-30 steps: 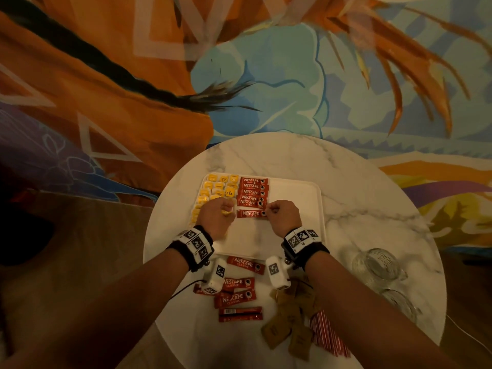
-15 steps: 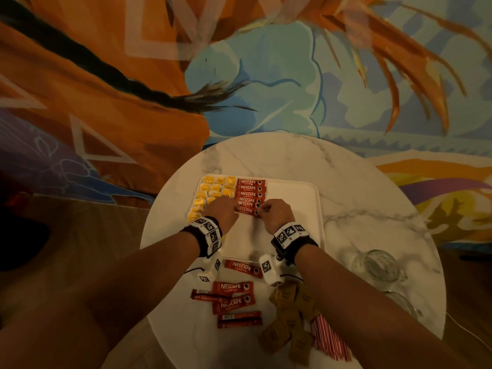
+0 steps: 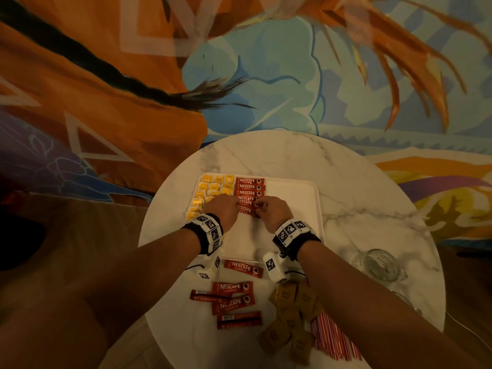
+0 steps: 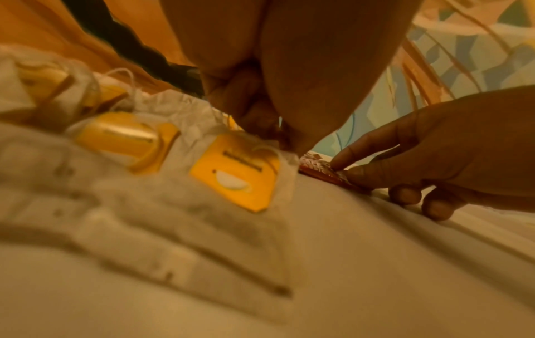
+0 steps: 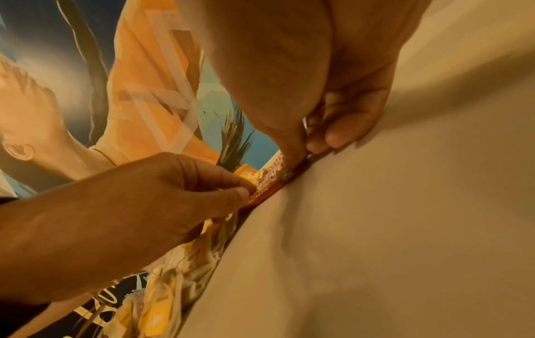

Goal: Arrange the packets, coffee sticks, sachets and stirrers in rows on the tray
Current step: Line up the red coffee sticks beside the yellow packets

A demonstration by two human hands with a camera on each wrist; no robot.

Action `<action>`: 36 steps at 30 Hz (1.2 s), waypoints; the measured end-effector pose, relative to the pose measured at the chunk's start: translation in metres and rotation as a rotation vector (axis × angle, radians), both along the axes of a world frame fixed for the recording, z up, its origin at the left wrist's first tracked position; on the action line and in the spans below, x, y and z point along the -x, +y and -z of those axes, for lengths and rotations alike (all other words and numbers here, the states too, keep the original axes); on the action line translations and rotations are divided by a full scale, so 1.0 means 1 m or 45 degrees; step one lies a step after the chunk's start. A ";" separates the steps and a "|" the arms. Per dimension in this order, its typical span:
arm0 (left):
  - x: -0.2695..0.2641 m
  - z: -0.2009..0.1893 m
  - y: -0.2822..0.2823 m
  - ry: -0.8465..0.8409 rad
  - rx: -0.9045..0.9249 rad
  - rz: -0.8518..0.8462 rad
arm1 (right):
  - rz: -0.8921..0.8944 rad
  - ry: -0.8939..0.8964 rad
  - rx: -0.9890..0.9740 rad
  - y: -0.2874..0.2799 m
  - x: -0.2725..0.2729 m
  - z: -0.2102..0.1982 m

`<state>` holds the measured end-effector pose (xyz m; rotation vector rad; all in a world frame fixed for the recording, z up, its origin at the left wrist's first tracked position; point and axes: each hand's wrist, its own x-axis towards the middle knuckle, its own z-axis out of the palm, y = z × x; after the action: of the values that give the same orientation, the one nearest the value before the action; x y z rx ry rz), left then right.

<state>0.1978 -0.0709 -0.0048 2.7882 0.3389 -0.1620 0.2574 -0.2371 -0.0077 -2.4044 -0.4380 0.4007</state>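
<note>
A white tray (image 3: 292,190) lies on the round marble table (image 3: 346,182). Yellow tea-bag packets (image 3: 210,187) fill its left side in rows. Beside them red Nescafe coffee sticks (image 3: 250,187) form a column. The nearest coffee stick (image 3: 246,210) sits at the column's near end, lapping the one behind it. My left hand (image 3: 227,209) pinches its left end and my right hand (image 3: 267,210) pinches its right end. The right wrist view shows the stick (image 5: 272,183) low on the tray between the left hand (image 5: 240,189) and the right hand (image 5: 301,151). The left wrist view shows the stick (image 4: 327,171) beside a yellow-tagged packet (image 4: 234,173).
Loose coffee sticks (image 3: 234,288) lie on the table in front of the tray, with brown sachets (image 3: 290,315) and red-striped stirrers (image 3: 332,339) to their right. Two glass mugs (image 3: 378,265) stand near the right edge. The tray's right half is bare.
Both hands have slid the stick away from me, from a gap below the column up against the column's near end.
</note>
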 end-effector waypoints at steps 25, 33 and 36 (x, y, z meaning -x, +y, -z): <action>-0.002 -0.006 0.003 -0.021 0.053 -0.043 | -0.059 -0.018 0.077 -0.004 0.003 -0.006; 0.032 -0.031 -0.003 -0.015 0.229 0.168 | -0.222 0.007 0.007 -0.019 0.021 -0.032; 0.061 -0.043 -0.007 0.052 0.252 0.286 | -0.377 0.025 0.042 -0.030 0.043 -0.044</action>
<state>0.1370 -0.0775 0.0378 2.6223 0.0164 -0.2886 0.2144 -0.2673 0.0360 -2.3695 -0.7886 0.5639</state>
